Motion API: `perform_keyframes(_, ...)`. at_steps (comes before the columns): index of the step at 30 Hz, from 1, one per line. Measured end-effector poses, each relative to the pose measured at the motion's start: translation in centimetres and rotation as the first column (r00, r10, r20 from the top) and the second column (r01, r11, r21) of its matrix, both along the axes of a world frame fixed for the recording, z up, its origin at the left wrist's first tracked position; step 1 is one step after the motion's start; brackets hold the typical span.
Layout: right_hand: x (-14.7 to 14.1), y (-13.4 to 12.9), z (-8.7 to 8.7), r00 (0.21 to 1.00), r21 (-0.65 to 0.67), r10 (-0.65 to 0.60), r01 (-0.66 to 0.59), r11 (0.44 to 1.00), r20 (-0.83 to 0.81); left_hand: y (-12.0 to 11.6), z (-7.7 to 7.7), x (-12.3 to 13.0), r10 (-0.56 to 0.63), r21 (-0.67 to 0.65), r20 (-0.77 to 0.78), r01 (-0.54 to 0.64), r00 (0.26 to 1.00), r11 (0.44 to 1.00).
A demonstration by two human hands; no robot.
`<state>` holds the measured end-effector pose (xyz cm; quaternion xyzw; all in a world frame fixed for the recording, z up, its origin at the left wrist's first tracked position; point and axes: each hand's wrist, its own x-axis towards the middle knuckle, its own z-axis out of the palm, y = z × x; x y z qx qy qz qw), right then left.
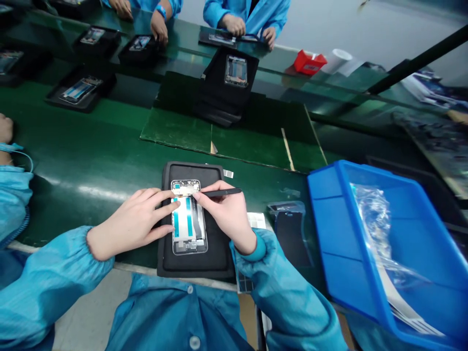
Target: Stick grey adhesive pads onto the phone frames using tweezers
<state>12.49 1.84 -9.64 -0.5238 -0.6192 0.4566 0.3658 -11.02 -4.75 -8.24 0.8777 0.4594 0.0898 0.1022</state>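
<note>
The phone frame [202, 239] lies face-up on the black tray [219, 263] at the bench's [109, 170] near edge; the left hand [135, 219] spreads its fingers over the frame's left edge, likely steadying it — the right hand [230, 214] pinches a dark pen-like tool [223, 192], fingertips near its upper end; green bench shows beyond the tray's left edge — elbow room, while the blue bin [329, 229] bounds the right.
</note>
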Motion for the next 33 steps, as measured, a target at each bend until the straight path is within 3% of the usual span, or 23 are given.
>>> perform_keyframes(5,-0.2,0.2,0.0,0.999,0.018,0.006,-0.005,1.0,-0.047,0.3,0.6,0.0,-0.008,-0.026,-0.032,0.007,0.999,1.0)
perform_keyframes(8,0.2,0.2,0.2,0.985,0.025,-0.042,0.047,0.999,-0.168,-0.3,0.7,0.2,0.028,-0.064,0.026,-0.026,0.999,0.998)
perform_keyframes(11,1.8,-0.7,-0.2,0.929,0.014,-0.181,0.195,0.981,-0.322,-2.7,0.0,0.8,0.274,-0.082,0.2,-0.263,0.941,0.961)
perform_keyframes(14,4.0,-2.6,-1.4,0.829,-0.029,-0.341,0.366,0.93,-0.443,-6.3,-1.4,1.8,0.552,-0.164,0.288,-0.527,0.783,0.834)
perform_keyframes(17,5.1,-5.1,-2.8,0.744,-0.092,-0.443,0.463,0.882,-0.5,-9.4,-2.8,3.3,0.614,-0.242,0.302,-0.565,0.729,0.789)
perform_keyframes(20,4.7,-7.1,-3.6,0.752,-0.152,-0.447,0.431,0.89,-0.484,-10.9,-3.7,5.0,0.644,-0.267,0.362,-0.587,0.674,0.764)
perform_keyframes(24,3.1,-8.6,-3.4,0.732,-0.198,-0.491,0.455,0.869,-0.472,-11.0,-3.5,6.1,0.688,-0.386,0.53,-0.581,0.497,0.717)
perform_keyframes(28,2.0,-8.3,-2.2,0.663,-0.204,-0.479,0.451,0.869,-0.575,-9.5,-2.6,6.0,0.765,-0.688,0.623,-0.348,0.167,0.636)
perform_keyframes(30,2.0,-7.7,-1.4,0.627,-0.196,-0.461,0.445,0.874,-0.628,-7.7,-2.3,5.2,0.785,-0.756,0.62,-0.26,0.013,0.601)
perform_keyframes(33,3.0,-6.9,-0.9,0.596,-0.187,-0.452,0.453,0.872,-0.663,-3.1,-1.6,2.6,0.713,-0.709,0.692,-0.291,-0.113,0.642)
